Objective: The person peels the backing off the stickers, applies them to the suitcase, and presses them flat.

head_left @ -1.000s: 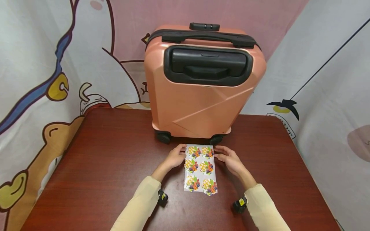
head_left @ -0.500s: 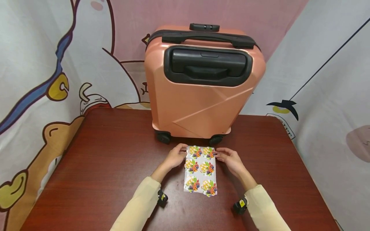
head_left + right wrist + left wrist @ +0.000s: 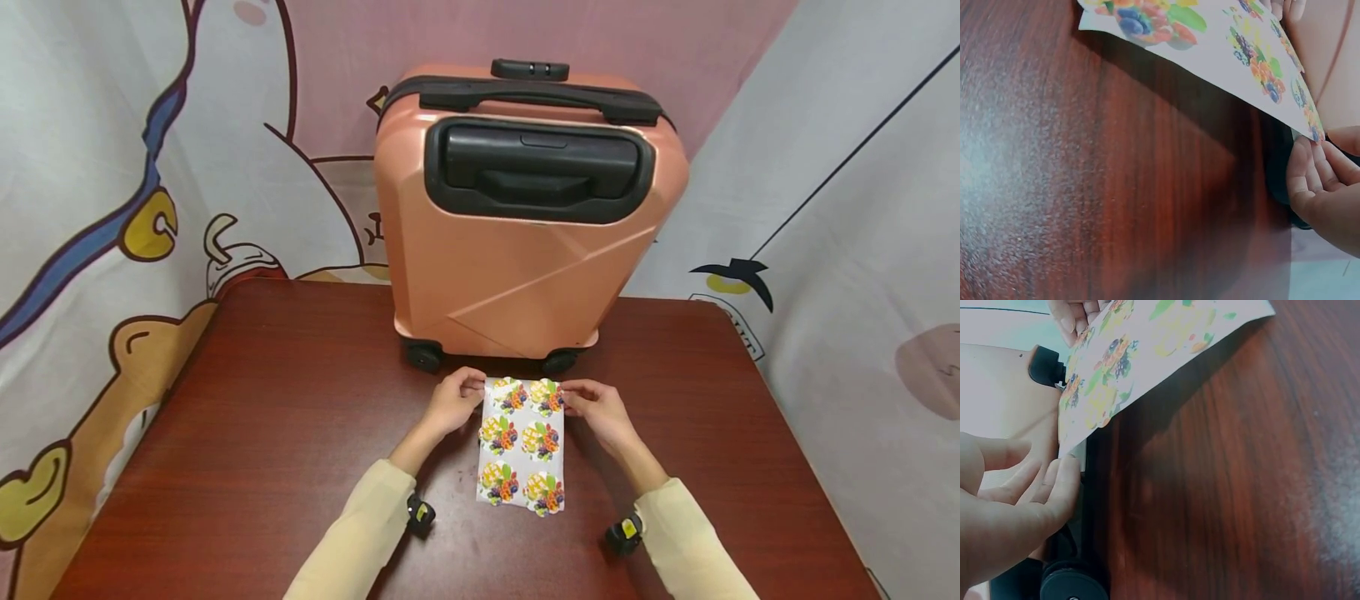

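A white sheet of fruit stickers (image 3: pixel 520 446) shows two columns of colourful fruit clusters. My left hand (image 3: pixel 453 402) holds its far left corner; in the left wrist view the fingertips (image 3: pixel 1067 467) are right at that corner. On the opposite side my right hand (image 3: pixel 602 412) pinches the far right corner, and the right wrist view has its thumb (image 3: pixel 1342 139) against the sheet's edge. Both wrist views show the sheet tilted up off the table, with a shadow beneath. The undersides of the far corners are partly hidden by fingers.
An orange hard-shell suitcase (image 3: pixel 517 275) with black handles stands upright on its wheels just behind the sheet. The reddish-brown wooden table (image 3: pixel 300 433) extends to both sides. Cartoon-printed cloth (image 3: pixel 247 125) hangs behind and around the table.
The sheet's far end has risen and shifted slightly right. My hands have closed in on its far corners, the right one now gripping the edge. The suitcase stays put.
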A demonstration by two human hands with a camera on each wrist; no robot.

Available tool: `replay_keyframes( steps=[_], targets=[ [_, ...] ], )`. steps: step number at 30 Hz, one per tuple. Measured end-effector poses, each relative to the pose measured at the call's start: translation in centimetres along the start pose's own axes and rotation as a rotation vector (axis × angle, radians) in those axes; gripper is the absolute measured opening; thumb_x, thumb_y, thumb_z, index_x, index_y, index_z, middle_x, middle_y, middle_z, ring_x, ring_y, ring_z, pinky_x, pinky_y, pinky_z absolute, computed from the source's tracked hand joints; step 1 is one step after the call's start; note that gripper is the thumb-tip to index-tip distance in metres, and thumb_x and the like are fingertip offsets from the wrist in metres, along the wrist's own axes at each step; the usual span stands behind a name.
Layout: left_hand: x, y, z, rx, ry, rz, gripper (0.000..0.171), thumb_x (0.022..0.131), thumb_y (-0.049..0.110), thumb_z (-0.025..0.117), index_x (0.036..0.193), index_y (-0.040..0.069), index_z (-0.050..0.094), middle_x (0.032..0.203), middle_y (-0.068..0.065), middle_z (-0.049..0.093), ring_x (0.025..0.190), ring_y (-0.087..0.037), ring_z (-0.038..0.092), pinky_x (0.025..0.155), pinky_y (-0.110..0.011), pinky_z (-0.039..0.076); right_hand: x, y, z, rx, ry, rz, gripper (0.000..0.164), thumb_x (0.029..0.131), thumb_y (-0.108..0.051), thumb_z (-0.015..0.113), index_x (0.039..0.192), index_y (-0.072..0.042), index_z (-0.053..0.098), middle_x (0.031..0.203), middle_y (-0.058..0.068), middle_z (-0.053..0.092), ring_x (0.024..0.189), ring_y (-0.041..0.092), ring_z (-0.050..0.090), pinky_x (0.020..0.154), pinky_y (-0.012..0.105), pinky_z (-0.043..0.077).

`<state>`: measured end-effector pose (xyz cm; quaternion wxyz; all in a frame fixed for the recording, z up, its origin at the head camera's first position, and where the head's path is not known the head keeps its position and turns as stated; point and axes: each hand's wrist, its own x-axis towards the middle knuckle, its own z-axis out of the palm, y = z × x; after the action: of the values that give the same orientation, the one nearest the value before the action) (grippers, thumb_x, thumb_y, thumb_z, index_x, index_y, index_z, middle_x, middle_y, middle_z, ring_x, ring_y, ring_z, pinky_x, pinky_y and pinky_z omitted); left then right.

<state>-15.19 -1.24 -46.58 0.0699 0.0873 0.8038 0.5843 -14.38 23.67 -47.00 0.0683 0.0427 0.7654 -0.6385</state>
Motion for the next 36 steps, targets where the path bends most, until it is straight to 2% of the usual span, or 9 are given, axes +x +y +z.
replay_keyframes(
  steps=[5,13,21,28,32,36],
  targets=[
    [0.0,0.7,-0.2,-0.02,0.043,0.007,0.02,0.082,-0.001,0.061,0.102,-0.004,0.06,0.089,-0.015,0.063,0.081,-0.026,0.061,0.069,-0.03,0.049,-0.3,-0.9,0.1,-0.018,0.037,-0.035,0.023,0.084,0.002,0.059,0.104,0.015,0.058,0.086,0.018,0.063,0.071,0.013,0.06,0.069,0.039,0.052],
    [-0.2,1.5,-0.4,-0.051,0.078,-0.002,0.02,0.076,0.0,0.07,0.095,-0.001,0.063,0.086,-0.012,0.064,0.078,-0.023,0.063,0.067,-0.027,0.05,-0.9,-2.0,0.1,-0.054,0.079,-0.101,0.017,0.082,0.005,0.06,0.097,0.013,0.061,0.081,0.018,0.063,0.067,0.015,0.059,0.064,0.04,0.052],
    [-0.4,1.9,-0.3,-0.117,0.118,0.011,0.027,0.072,-0.004,0.072,0.096,-0.004,0.06,0.084,-0.014,0.063,0.075,-0.024,0.063,0.065,-0.027,0.051,-1.5,-2.6,0.2,-0.018,0.09,-0.129,0.017,0.081,0.006,0.062,0.096,0.014,0.06,0.078,0.017,0.062,0.063,0.012,0.058,0.057,0.029,0.051],
    [-0.4,2.1,-0.2,-0.115,0.159,-0.026,0.03,0.07,-0.002,0.074,0.097,-0.003,0.06,0.083,-0.013,0.065,0.074,-0.023,0.064,0.064,-0.026,0.052,-1.6,-2.8,0.3,0.004,0.085,-0.138,0.018,0.08,0.009,0.061,0.096,0.016,0.058,0.074,0.007,0.062,0.06,0.009,0.058,0.056,0.029,0.051],
    [-0.5,2.2,-0.2,-0.131,0.17,-0.013,0.028,0.07,-0.002,0.074,0.095,-0.005,0.061,0.083,-0.014,0.066,0.074,-0.023,0.065,0.063,-0.026,0.052,-1.6,-2.9,0.2,0.003,0.086,-0.142,0.018,0.08,0.009,0.06,0.096,0.017,0.057,0.073,0.006,0.062,0.059,0.01,0.058,0.055,0.027,0.051],
    [-0.5,2.2,-0.1,-0.145,0.174,0.012,0.025,0.07,-0.004,0.074,0.092,-0.006,0.061,0.08,-0.016,0.066,0.072,-0.024,0.066,0.062,-0.026,0.052,-1.8,-3.1,0.2,0.013,0.085,-0.139,0.017,0.08,0.01,0.06,0.096,0.017,0.058,0.074,0.008,0.061,0.06,0.011,0.058,0.057,0.031,0.052]
  ],
)
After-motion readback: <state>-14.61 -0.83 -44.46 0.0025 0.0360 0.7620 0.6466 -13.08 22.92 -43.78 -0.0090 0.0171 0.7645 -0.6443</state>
